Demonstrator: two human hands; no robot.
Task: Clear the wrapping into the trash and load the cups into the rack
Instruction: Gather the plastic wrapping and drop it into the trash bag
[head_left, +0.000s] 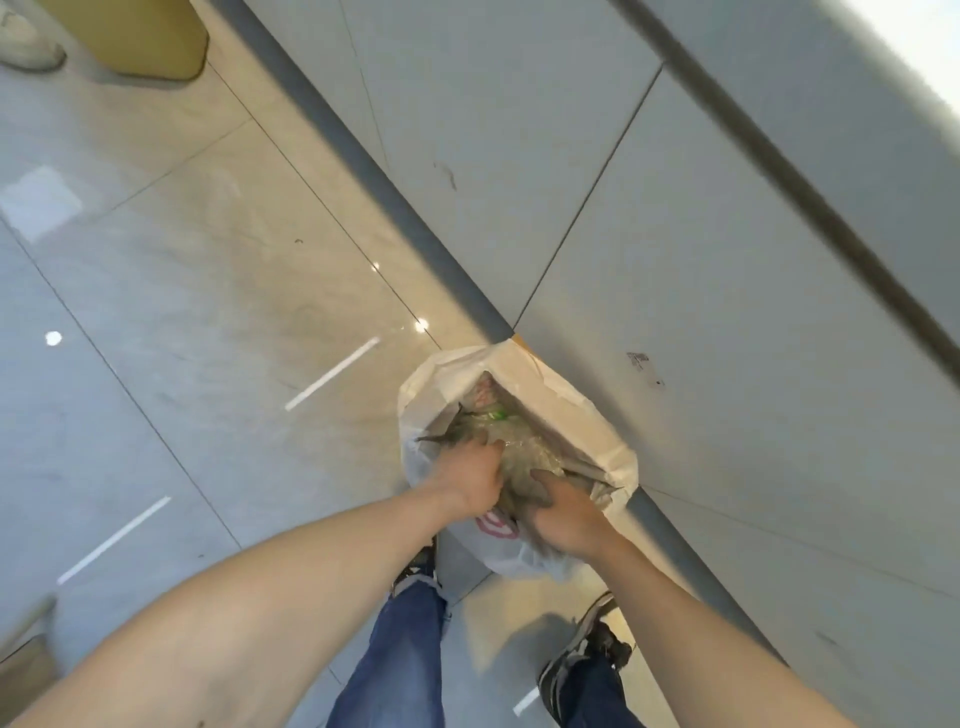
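A white trash bag stands open on the floor against the grey wall base. Crumpled clear plastic wrapping fills its mouth. My left hand presses down on the wrapping at the bag's left rim, fingers curled into the plastic. My right hand grips the wrapping at the near edge of the bag. No cups or rack are in view.
Glossy tiled floor spreads to the left. A grey panelled wall runs diagonally on the right. A tan bin and someone's shoe sit at the top left. My jeans and shoes are below the bag.
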